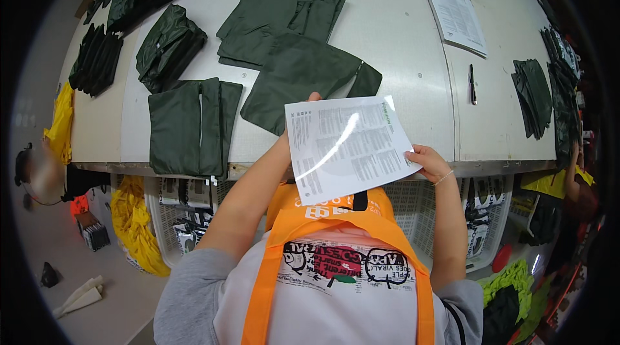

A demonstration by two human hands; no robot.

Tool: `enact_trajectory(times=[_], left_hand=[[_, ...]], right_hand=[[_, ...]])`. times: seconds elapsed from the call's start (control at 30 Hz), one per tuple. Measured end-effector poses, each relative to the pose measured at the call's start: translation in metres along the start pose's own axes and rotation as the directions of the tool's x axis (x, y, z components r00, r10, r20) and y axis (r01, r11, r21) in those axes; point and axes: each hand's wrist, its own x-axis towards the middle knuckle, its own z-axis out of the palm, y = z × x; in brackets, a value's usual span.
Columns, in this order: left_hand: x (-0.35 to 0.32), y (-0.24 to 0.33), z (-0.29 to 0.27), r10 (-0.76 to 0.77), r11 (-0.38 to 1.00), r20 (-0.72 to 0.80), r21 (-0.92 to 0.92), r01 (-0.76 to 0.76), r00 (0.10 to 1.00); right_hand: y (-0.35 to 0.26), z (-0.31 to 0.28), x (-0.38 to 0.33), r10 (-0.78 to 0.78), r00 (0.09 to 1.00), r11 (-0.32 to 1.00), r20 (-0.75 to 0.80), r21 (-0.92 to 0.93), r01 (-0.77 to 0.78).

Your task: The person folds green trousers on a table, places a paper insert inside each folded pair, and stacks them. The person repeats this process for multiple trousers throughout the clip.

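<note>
A glossy white printed sheet (352, 145) lies tilted in front of me, over the near part of a dark green fabric pouch (300, 71). My right hand (427, 161) pinches the sheet's right edge between thumb and fingers. Behind the sheet's upper left is my left hand (314, 96), with only a fingertip and the wrist side showing; its grip is hidden. The pouch has a slit along its right side, spread to show a pale gap. Another dark green pouch (187, 127) rests to the left at the table's front edge, its zip running lengthwise.
A pile of dark green pouches (274, 19) lies beyond, with more stacks (169, 48) at left and others (533, 96) at right. Printed sheets (457, 19) and a black pen (473, 83) lie at right. White plastic baskets (413, 213) stand below the table edge.
</note>
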Motion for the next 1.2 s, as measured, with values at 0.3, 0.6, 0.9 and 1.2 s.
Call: enact_trajectory(times=[0.3,0.6,0.9,1.2], left_hand=[[-0.008,0.067,0.029,0.407,0.319,-0.027,0.941,-0.114,0.913],[-0.016,0.056,0.066,0.470,0.077,0.266,0.938,-0.339,0.842],[-0.012,0.064,0.059,0.371,0.096,0.227,0.955,-0.280,0.901],[-0.024,0.044,0.072,0.299,0.226,0.168,0.944,-0.241,0.939]], right_hand=[[0.056,-0.076,-0.033,-0.184,0.943,0.928,-0.276,0.267,0.259],[0.030,-0.016,-0.004,-0.268,0.875,0.823,-0.404,0.377,0.426],[0.018,-0.024,0.003,-0.334,0.870,0.865,-0.364,0.249,0.436],[0.002,0.100,0.039,-0.322,0.930,0.817,-0.176,0.444,0.367]])
